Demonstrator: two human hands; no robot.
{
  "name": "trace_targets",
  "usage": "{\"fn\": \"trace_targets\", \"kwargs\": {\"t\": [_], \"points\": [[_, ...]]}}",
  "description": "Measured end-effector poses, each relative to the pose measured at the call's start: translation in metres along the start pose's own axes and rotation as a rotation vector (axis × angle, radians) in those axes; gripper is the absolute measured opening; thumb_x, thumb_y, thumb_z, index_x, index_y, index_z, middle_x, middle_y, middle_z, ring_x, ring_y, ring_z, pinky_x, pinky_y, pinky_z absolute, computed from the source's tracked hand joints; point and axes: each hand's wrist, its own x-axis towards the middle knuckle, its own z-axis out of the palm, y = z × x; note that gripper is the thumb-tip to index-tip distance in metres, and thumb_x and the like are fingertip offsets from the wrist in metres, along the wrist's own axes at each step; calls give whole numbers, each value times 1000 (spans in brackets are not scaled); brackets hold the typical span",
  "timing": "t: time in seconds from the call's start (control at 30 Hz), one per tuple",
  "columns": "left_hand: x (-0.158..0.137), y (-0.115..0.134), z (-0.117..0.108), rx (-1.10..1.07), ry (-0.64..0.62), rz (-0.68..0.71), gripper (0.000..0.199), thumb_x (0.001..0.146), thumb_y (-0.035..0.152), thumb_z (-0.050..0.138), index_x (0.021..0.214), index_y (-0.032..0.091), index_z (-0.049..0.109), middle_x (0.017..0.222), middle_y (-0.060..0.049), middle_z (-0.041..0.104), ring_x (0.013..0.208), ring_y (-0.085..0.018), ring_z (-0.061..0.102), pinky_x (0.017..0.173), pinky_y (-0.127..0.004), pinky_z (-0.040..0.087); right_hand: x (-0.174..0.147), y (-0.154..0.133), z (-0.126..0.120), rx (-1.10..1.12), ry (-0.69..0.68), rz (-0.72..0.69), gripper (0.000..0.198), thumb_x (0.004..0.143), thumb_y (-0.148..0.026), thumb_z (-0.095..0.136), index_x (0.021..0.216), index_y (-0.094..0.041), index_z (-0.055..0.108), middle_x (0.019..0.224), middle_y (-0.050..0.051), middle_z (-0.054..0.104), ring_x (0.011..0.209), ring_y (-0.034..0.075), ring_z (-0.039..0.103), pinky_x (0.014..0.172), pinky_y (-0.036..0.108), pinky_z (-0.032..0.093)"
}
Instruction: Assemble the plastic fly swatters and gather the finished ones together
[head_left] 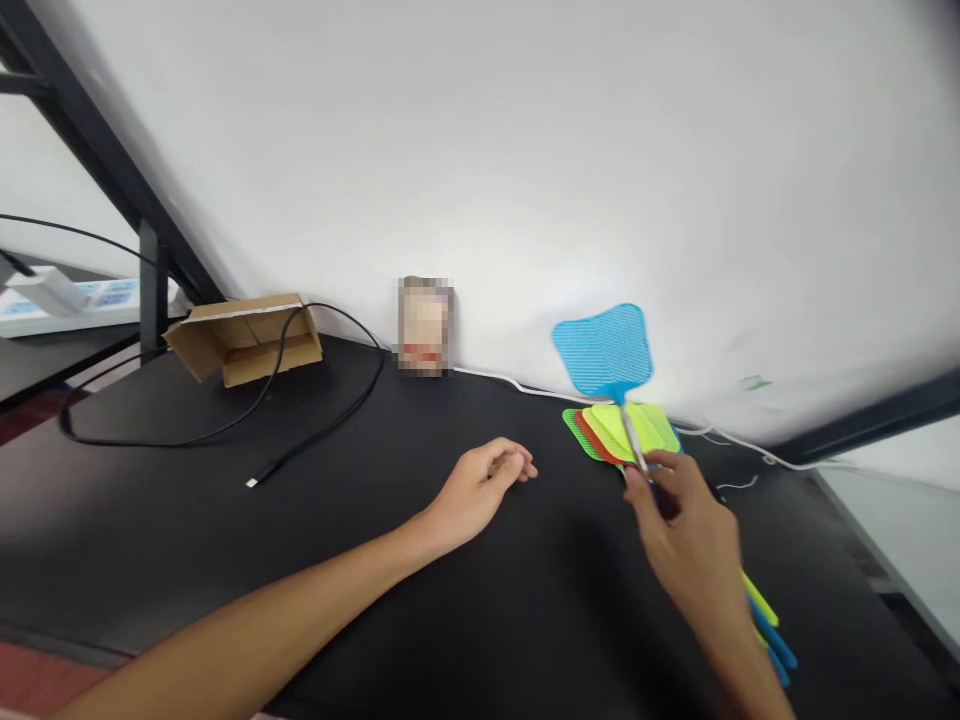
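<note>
Right hand: the thin pale handle of a blue plastic mesh fly swatter (604,352) is pinched by the right hand (686,540), fingers closed on the shaft low down, with the blue head raised and tilted up toward the white wall (525,150).
Left hand: the left hand (480,490) is laid on the black desk (225,560), fingers loosely curled and gripping nothing, well apart from the swatters.
Where the swatters lie: a fanned stack of green, red and yellow-green plastic fly swatters (619,430) is spread flat on the desk just beside the wall, directly under the raised blue head.
Slip risk: the shaft is held near one end only, so the long, light head could be swung sideways or dropped back onto the stack (a judgement from the grip).
Snag risk: the white cable (750,445) running along the wall could be caught by the mesh, and the fanned stack could be scattered.
Further off: an open brown cardboard box (244,340) and a black cable with a loose plug end (300,450) are seen to the left, far from both hands.
Hidden: the stacked handles are covered by the right hand and wrist; only yellow and blue ends show beyond the wrist.
Hard to make out: the count of swatters cannot be told, the right hand is motion-blurred, and a small upright object (425,326) at the wall is pixelated.
</note>
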Motion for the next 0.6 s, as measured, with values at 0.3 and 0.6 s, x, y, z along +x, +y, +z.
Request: {"fn": "trace_targets", "kwargs": {"t": [0.3, 0.6], "points": [[-8, 7, 1, 272, -76, 104, 23, 100, 30, 50, 100, 18, 70, 98, -4, 75, 88, -16, 67, 79, -27, 47, -19, 78, -46, -632, -53, -44, 43, 98, -49, 36, 100, -22, 70, 102, 12, 74, 97, 34, 68, 76, 43, 47], [-10, 3, 1, 407, -87, 190, 20, 96, 24, 51, 97, 19, 70, 94, -4, 75, 84, -17, 67, 75, -28, 48, -23, 91, -29, -637, -285, 107, 71, 90, -76, 47, 126, -17, 59, 113, 15, 70, 107, 39, 66, 80, 45, 49]]}}
